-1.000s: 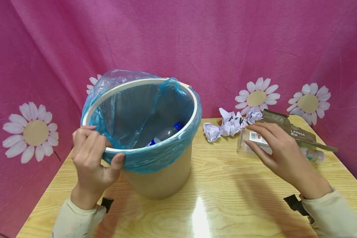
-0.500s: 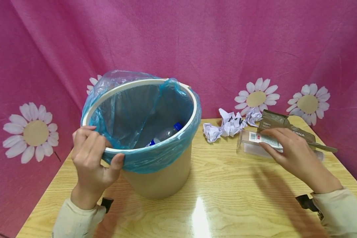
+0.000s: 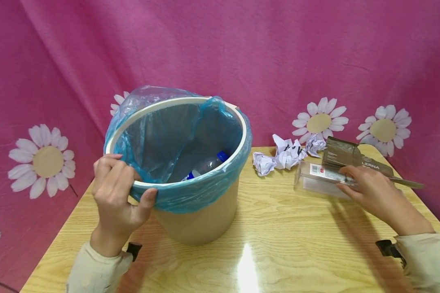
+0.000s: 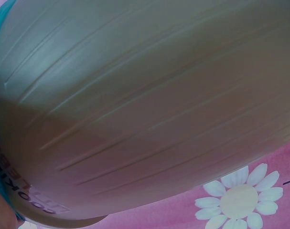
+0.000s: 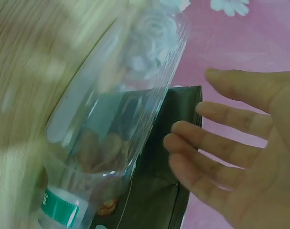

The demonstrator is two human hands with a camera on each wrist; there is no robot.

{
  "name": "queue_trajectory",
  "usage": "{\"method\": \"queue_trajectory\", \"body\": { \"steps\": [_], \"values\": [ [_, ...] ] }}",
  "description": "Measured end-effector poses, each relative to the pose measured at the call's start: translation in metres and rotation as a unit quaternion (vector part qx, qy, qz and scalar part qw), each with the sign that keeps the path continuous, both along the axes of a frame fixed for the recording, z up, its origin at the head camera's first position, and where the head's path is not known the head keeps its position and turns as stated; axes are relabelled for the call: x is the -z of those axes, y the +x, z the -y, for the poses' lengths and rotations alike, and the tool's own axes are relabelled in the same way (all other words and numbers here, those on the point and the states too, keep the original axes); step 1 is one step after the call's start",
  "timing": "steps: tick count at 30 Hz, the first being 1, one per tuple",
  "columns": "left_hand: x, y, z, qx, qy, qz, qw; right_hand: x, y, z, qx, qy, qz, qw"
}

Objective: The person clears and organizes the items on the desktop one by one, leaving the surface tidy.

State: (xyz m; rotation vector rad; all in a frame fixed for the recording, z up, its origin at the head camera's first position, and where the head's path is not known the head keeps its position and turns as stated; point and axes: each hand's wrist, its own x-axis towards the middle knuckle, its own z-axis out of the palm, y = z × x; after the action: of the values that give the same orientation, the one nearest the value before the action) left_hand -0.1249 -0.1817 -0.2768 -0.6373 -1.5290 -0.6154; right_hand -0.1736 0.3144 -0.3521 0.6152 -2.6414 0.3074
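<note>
My left hand (image 3: 114,199) grips the rim of a beige trash bin (image 3: 205,226), fingers over the edge and thumb outside on the blue liner (image 3: 190,199). The bin leans toward me; a clear bottle with a blue cap (image 3: 222,156) lies inside. Only the bin's ribbed wall (image 4: 135,119) and a bit of hand show in the left wrist view. My right hand (image 3: 383,195) hovers by the right end of a clear plastic box (image 3: 322,186) with a barcode label. In the right wrist view its loosely bent fingers stand apart from a clear plastic bottle (image 5: 111,119) with a green band.
Behind the box lies a dark olive packet (image 3: 339,151) marked LERNA; a flat grey strip (image 3: 407,183) sticks out to its right. Crumpled white paper (image 3: 289,156) sits between bin and box. A pink cloth (image 3: 264,61) with daisies backs the wooden table (image 3: 286,248).
My right hand has moved right and slightly down, from over the box's left part to its right end. My left hand keeps its grip on the bin rim. The view has shifted slightly.
</note>
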Motion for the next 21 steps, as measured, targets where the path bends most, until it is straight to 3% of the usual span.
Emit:
{"method": "queue_trajectory", "body": {
  "steps": [7,13,21],
  "values": [
    [0.000,0.001,0.000,-0.002,0.001,0.002,1.0000,0.006,-0.004,-0.015,0.032,0.026,0.049,0.9979],
    [-0.001,0.002,0.000,-0.003,0.001,0.001,1.0000,0.015,-0.010,-0.031,0.022,0.026,0.045,0.9984],
    [-0.001,0.001,-0.001,0.001,0.000,0.000,1.0000,0.020,-0.010,-0.047,0.073,0.027,0.097,0.9922]
  ]
}}
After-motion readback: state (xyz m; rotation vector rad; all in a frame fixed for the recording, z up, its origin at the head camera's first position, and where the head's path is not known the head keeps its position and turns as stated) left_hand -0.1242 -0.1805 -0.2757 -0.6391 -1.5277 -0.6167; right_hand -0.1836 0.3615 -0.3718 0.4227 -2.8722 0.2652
